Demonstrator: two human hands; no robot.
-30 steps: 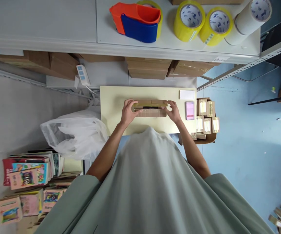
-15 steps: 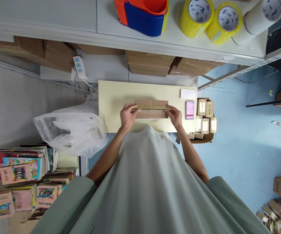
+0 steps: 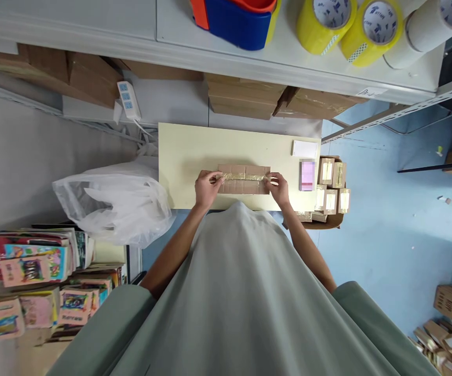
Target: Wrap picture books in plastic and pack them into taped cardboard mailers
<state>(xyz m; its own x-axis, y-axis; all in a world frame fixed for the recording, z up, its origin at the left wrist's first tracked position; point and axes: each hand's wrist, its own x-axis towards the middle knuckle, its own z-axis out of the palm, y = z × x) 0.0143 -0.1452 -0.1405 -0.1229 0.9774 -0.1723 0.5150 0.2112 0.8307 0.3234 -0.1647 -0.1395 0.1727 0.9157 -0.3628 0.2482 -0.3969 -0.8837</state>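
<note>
A flat piece of brown cardboard (image 3: 245, 189) lies on the pale yellow tabletop (image 3: 186, 156), close to my body. Along its middle runs a shiny, yellowish strip of packing tape (image 3: 245, 176). My left hand (image 3: 207, 187) pinches the tape's left end between thumb and fingers, at the cardboard's left edge. At the opposite edge, my right hand (image 3: 278, 189) has its fingers closed on the right end of the strip. How much of the tape sticks to the cardboard cannot be made out.
A white box (image 3: 304, 149) and a pink phone-like item (image 3: 307, 175) lie at right. Beyond the table edge stands a carton of small taped boxes (image 3: 331, 201). A white plastic bag (image 3: 119, 203) hangs left. Tape rolls (image 3: 329, 23) sit on the shelf above.
The tape strip now lies over the cardboard's middle seam; before, it was slightly above it. My right hand has shifted a little inward. The whole view has moved slightly.
</note>
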